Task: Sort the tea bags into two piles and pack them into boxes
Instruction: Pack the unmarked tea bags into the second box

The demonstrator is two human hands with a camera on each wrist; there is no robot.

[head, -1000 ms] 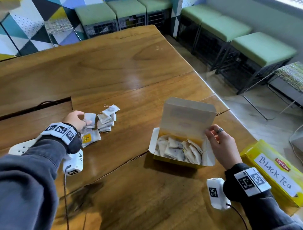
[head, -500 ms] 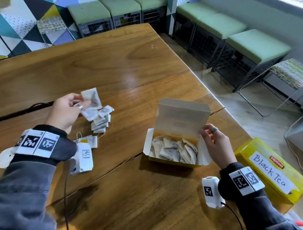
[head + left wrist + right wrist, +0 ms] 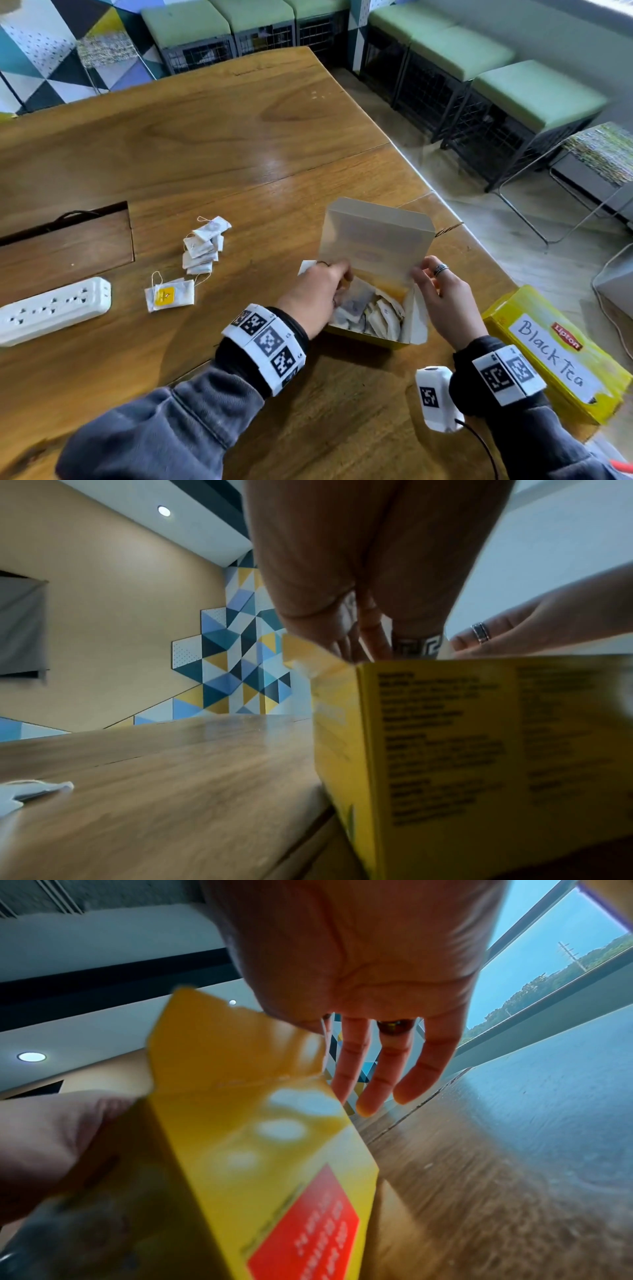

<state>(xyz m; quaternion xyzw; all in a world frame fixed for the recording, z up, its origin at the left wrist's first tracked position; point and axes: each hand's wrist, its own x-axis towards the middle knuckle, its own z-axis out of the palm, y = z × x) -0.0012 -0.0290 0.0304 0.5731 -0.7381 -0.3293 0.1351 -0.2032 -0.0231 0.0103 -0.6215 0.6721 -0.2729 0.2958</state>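
Note:
An open yellow tea box [image 3: 376,236] stands near the table's right edge, lid upright, with several tea bags [image 3: 380,318] inside. My left hand [image 3: 342,277] reaches into its left side, fingers curled on a tea bag [image 3: 356,301]; from the left wrist, the bunched fingers [image 3: 359,642] dip behind the box wall [image 3: 445,737]. My right hand [image 3: 423,274] rests straight fingers [image 3: 377,1074] against the lid's right edge, thumb by the side flap [image 3: 240,1047]. A small pile of tea bags [image 3: 203,245] and a single yellow-tagged tea bag [image 3: 169,296] lie on the table to the left.
A closed yellow box labelled Black Tea [image 3: 555,353] lies at the right table edge beside my right wrist. A white power strip [image 3: 51,310] lies at the far left, by a recessed cable hatch [image 3: 68,240]. Green stools [image 3: 534,92] line the floor beyond.
My left hand lifted a tea bag from the pile and carried it right into the open box. The right hand stayed at the lid.

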